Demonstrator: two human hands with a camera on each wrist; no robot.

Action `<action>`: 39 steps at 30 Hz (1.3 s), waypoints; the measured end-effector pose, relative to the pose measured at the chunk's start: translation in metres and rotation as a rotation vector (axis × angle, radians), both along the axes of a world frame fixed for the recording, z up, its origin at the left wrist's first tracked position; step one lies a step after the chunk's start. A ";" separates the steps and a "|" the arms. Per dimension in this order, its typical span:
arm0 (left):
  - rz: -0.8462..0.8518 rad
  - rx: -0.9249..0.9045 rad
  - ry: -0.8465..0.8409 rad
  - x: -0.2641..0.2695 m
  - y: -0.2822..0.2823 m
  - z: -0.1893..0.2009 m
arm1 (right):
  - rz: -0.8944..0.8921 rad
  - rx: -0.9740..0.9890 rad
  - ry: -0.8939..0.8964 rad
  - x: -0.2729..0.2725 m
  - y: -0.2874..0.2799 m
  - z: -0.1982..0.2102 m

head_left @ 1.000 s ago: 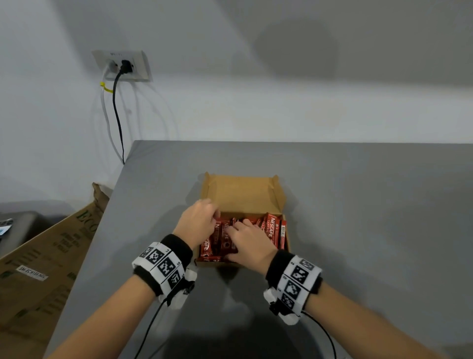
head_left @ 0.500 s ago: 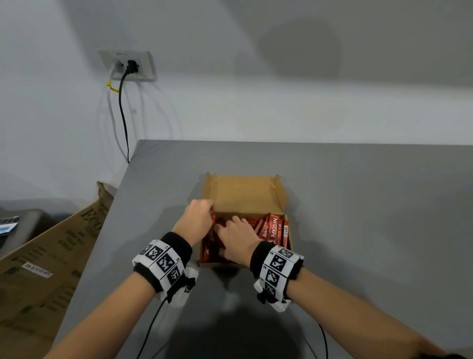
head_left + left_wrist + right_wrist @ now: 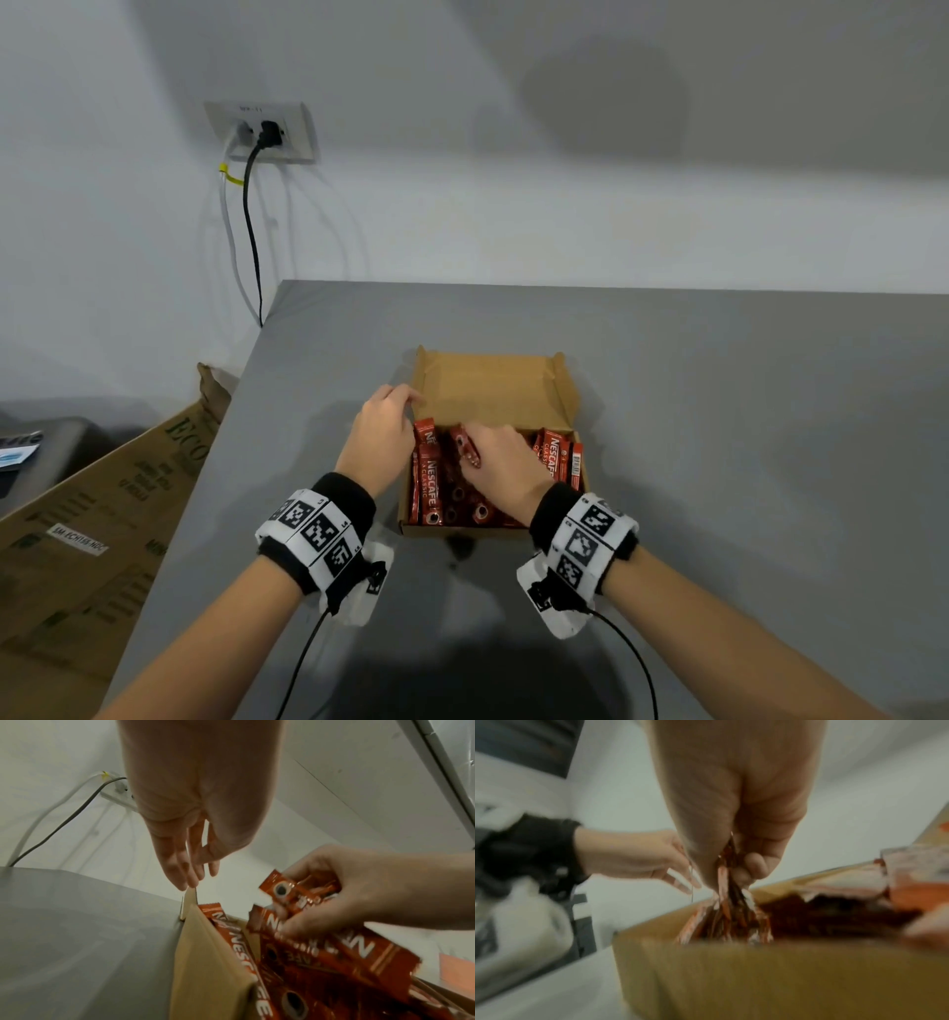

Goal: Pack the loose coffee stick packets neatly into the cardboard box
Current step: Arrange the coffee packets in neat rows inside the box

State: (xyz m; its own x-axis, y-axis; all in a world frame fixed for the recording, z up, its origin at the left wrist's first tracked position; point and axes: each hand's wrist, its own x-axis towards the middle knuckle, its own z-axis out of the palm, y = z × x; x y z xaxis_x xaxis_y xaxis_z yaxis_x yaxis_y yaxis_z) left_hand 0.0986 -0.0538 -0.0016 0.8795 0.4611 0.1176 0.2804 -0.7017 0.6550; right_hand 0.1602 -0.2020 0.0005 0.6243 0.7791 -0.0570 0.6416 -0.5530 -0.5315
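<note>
Head cam: box (image 3: 493, 390) sits mid-table (image 3: 719, 411), lid up, red packets (image 3: 434, 488) inside. My left hand (image 3: 382, 437) w/ loose fingers at the box's left wall; right hand (image 3: 506, 462) pinching a packet over the pile. Left wrist cam: fingers (image 3: 180, 866) straight, tips touching the flap corner, holding nothing. Right wrist cam: blurry, thumb & fingers clamped on packets.

A bare, office-like workroom is showing here: a plain grey table (image 3: 719, 411) is standing against blank white walls, a black cable (image 3: 252, 231) is hanging from a wall socket (image 3: 262, 132), and a printed shipping carton (image 3: 92, 524) is leaning beside the table
</note>
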 end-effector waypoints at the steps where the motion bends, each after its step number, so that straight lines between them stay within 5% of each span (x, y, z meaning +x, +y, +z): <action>1: -0.005 -0.001 -0.001 0.000 0.000 0.001 | -0.028 0.056 0.044 0.003 -0.005 0.003; 6: -0.100 0.064 0.054 0.002 -0.004 -0.006 | -0.311 0.263 0.042 0.025 -0.042 0.012; 9: -0.154 0.158 0.109 0.006 -0.014 -0.012 | -0.399 0.199 0.038 0.030 -0.062 0.003; 15: -0.124 0.443 0.219 0.011 -0.027 -0.016 | -0.340 -0.062 -0.112 0.015 -0.068 -0.015; 21: -0.127 0.410 0.221 0.009 -0.025 -0.014 | -0.342 -0.102 -0.136 0.014 -0.067 -0.011; 28: -0.191 0.444 0.225 0.006 -0.020 -0.015 | -0.300 -0.215 -0.486 0.015 -0.055 0.010; 33: -0.254 0.476 0.264 0.005 -0.024 -0.013 | -0.015 -0.388 -0.429 0.001 -0.022 0.013; 39: -0.237 0.447 0.288 0.005 -0.027 -0.013 | 0.058 -0.596 -0.439 -0.003 0.004 0.005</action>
State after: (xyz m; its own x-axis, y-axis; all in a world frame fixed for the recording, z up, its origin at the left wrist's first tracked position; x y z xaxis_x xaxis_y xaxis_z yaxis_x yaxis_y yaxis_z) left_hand 0.1032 -0.0807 -0.0147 0.9781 0.2081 -0.0035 0.2045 -0.9579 0.2016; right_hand 0.1569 -0.1977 0.0057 0.6457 0.7264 -0.2355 0.7630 -0.6262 0.1604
